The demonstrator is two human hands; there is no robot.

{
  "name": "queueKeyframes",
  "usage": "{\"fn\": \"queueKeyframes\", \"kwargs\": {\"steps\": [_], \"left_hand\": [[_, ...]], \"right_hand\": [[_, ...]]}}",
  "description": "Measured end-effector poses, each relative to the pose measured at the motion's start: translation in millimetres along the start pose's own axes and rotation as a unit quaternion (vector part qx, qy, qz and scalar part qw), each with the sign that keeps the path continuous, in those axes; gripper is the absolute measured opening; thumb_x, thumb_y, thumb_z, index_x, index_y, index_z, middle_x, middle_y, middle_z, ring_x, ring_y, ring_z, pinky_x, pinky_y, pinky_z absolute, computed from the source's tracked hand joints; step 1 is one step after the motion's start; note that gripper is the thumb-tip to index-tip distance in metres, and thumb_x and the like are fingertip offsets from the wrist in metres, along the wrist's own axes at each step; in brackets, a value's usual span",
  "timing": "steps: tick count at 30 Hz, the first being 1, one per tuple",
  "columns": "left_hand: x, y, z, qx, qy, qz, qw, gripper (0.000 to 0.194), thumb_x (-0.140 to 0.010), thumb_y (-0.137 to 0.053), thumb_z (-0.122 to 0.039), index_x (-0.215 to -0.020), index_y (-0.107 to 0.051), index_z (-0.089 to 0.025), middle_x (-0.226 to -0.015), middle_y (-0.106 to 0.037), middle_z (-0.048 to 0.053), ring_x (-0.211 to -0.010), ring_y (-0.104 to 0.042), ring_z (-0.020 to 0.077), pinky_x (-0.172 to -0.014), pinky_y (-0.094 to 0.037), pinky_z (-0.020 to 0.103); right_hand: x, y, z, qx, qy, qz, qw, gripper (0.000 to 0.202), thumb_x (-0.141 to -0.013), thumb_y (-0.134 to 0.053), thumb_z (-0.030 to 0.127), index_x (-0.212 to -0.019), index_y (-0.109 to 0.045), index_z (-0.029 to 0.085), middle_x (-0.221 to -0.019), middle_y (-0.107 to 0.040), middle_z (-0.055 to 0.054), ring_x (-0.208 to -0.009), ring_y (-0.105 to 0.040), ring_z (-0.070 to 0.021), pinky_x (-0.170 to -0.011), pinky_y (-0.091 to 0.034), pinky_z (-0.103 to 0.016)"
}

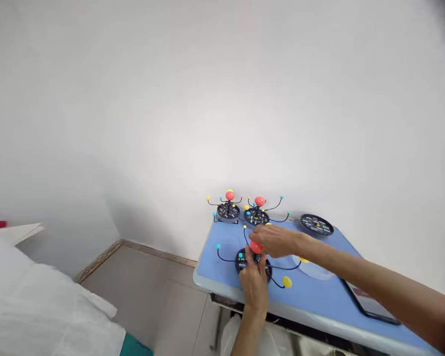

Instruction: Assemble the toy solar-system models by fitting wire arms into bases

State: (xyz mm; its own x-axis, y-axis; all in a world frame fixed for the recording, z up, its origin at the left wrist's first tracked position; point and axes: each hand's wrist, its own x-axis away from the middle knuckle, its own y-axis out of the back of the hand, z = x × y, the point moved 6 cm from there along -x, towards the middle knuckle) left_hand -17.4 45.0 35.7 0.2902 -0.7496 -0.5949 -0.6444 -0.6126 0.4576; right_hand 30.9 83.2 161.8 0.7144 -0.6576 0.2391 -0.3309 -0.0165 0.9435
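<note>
On the blue table stands a black round base with thin black wire arms that end in small yellow and teal balls. My left hand rests on the near side of this base and grips it. My right hand reaches in from the right and closes its fingers around the red ball on top of the model. A yellow ball on one wire arm sticks out to the right of the base.
Two finished models with red balls, one and another, stand at the table's far edge by the white wall. A bare black disc lies far right. A dark tablet lies near the right edge. White bedding fills the lower left.
</note>
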Motion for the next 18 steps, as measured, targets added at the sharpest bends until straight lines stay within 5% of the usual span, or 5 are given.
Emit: {"fn": "queueKeyframes", "kwargs": {"steps": [18], "left_hand": [[-8.4, -4.8, 2.2, 0.091, 0.03, -0.088, 0.992, 0.077, -0.097, -0.03, -0.065, -0.112, -0.068, 0.001, -0.057, -0.073, 0.012, -0.042, -0.064, 0.0218, -0.043, -0.045, 0.031]], "right_hand": [[-1.4, -3.1, -10.3, -0.013, -0.02, -0.012, 1.0, 0.014, -0.085, -0.064, 0.02, -0.094, -0.07, 0.011, -0.093, -0.074, -0.015, -0.082, -0.068, -0.0251, -0.058, -0.034, -0.029]]}}
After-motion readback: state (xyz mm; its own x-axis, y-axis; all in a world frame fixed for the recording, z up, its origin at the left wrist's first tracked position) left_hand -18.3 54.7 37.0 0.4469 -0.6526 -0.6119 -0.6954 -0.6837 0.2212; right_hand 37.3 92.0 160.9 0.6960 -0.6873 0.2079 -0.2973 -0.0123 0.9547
